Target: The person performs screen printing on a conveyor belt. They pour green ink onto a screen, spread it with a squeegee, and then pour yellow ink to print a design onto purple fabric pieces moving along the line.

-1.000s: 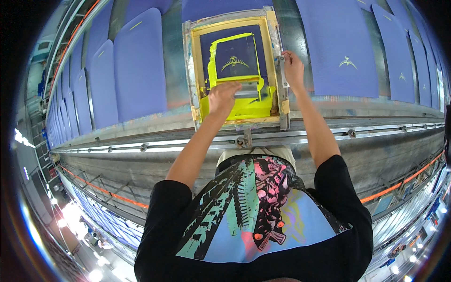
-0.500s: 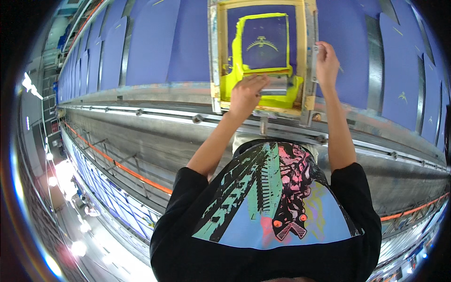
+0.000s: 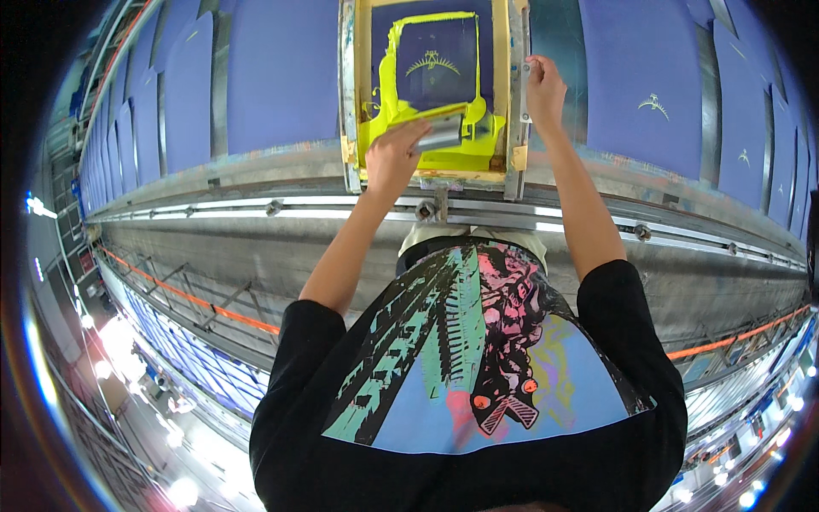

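Observation:
A screen-printing frame (image 3: pixel 349 102) lies over the purple panels on the long table ahead of me. Inside it, bright yellow ink (image 3: pixel 388 81) borders a dark window with a small curved, spiky design (image 3: pixel 432 65). My left hand (image 3: pixel 395 155) is closed round one end of a metal-backed squeegee (image 3: pixel 442 134), held at a slant over the pooled ink near the frame's close end. Whether its blade touches the mesh I cannot tell. At the frame's right side, my right hand (image 3: pixel 546 90) is closed on the metal edge strip (image 3: pixel 525 94).
Purple panels (image 3: pixel 281 77) line the table on both sides, with grey gaps between them. To the right, a panel bears a pale yellow print (image 3: pixel 654 106). A metal rail with bolts (image 3: pixel 426 210) runs along the table's close edge. Behind me is an orange bar (image 3: pixel 213 299).
The frame has moved left along the table with both hands, uncovering more of the printed panel on the right. The squeegee has turned from nearly level to slanted, its right end higher.

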The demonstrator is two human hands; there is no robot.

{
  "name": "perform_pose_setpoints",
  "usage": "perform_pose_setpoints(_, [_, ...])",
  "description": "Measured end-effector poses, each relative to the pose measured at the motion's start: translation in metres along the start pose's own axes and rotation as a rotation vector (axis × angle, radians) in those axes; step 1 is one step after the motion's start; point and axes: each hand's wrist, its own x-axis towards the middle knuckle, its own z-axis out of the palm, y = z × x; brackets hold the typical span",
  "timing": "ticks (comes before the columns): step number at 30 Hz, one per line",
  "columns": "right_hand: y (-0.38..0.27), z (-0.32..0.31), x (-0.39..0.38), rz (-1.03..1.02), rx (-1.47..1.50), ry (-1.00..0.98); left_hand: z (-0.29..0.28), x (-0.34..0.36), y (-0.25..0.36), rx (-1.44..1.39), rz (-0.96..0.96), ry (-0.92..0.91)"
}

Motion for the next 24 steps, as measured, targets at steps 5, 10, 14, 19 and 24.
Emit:
perform_pose_setpoints(5, [0.014,0.012,0.000,0.008,-0.018,0.015,-0.004,-0.041,-0.015,0.149,0.182,-0.086])
perform_pose_setpoints(10, [0.022,0.002,-0.006,0.107,-0.022,0.003,0.029,-0.011,-0.032,0.283,0.320,0.008])
perform_pose_setpoints(14, [0.002,0.012,0.001,0.132,-0.056,0.000,0.003,0.117,-0.047,0.306,-0.022,-0.283])
perform_pose_setpoints(19, [0.000,0.017,-0.002,0.098,-0.016,-0.005,-0.014,0.241,-0.075,0.206,0.003,-0.287])
perform_pose_setpoints(24, [-0.002,0.010,0.004,0.075,-0.012,0.012,0.008,0.199,-0.046,0.387,-0.025,-0.195])
